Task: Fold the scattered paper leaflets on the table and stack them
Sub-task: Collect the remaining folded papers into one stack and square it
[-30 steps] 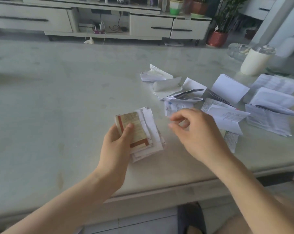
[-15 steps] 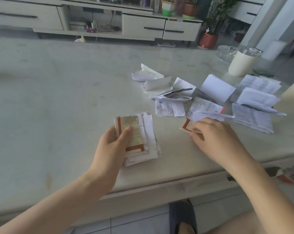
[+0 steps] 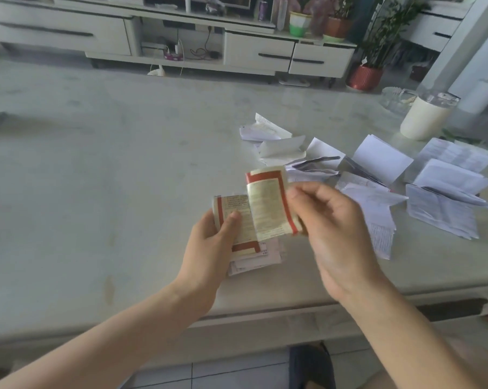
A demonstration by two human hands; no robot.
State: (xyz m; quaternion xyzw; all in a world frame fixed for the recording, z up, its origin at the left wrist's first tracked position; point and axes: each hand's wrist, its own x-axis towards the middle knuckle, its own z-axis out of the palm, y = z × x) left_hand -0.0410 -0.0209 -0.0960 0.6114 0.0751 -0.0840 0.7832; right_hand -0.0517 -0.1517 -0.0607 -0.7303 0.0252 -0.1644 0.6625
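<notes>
A stack of folded leaflets (image 3: 247, 249) lies near the front of the pale table (image 3: 96, 178), topped by a cream leaflet with a red border. My left hand (image 3: 209, 248) holds the stack, thumb pressed on its top sheet. My right hand (image 3: 329, 228) pinches a second folded cream leaflet with a red border (image 3: 268, 206) and holds it upright just above the stack's right side. Several unfolded white leaflets (image 3: 377, 189) lie scattered to the right and behind.
A white cup with a clear lid (image 3: 425, 116) stands at the back right, a glass dish (image 3: 395, 98) behind it. The table's front edge (image 3: 265, 315) runs just below my wrists. A low white cabinet and potted plants stand beyond the table.
My right hand has picked a red-bordered leaflet off the scattered pile and brought it left, up over the stack. My left hand has stayed on the stack.
</notes>
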